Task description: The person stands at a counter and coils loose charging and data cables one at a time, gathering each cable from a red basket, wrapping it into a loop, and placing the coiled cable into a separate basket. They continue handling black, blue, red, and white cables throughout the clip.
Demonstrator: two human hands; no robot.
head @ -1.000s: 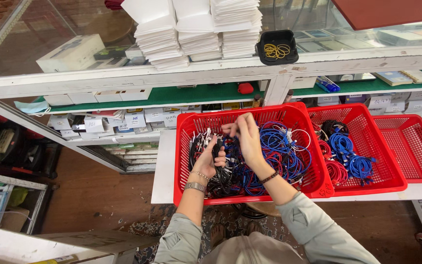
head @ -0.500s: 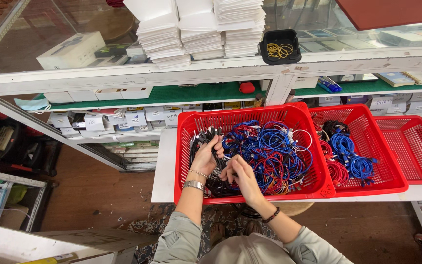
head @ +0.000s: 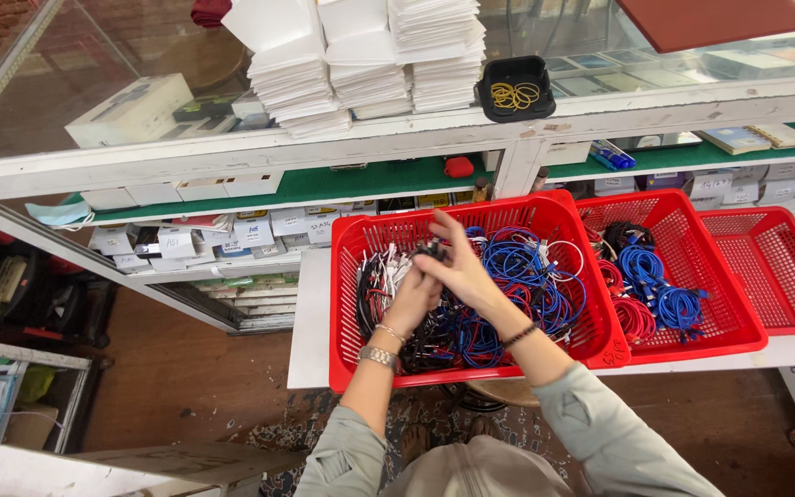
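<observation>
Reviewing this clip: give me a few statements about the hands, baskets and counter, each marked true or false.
1. Both hands meet over the largest red basket. True.
2. That basket holds only blue cables. False: black, white and red cables are mixed in.
3. The rightmost red basket is full of cables. False: it looks empty.
4. A black tray of yellow rubber bands sits on the glass counter. True.
5. The left wrist wears a metal bracelet. True.

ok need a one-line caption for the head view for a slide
Both hands, left hand and right hand, meet over a red basket of tangled cables.
</observation>
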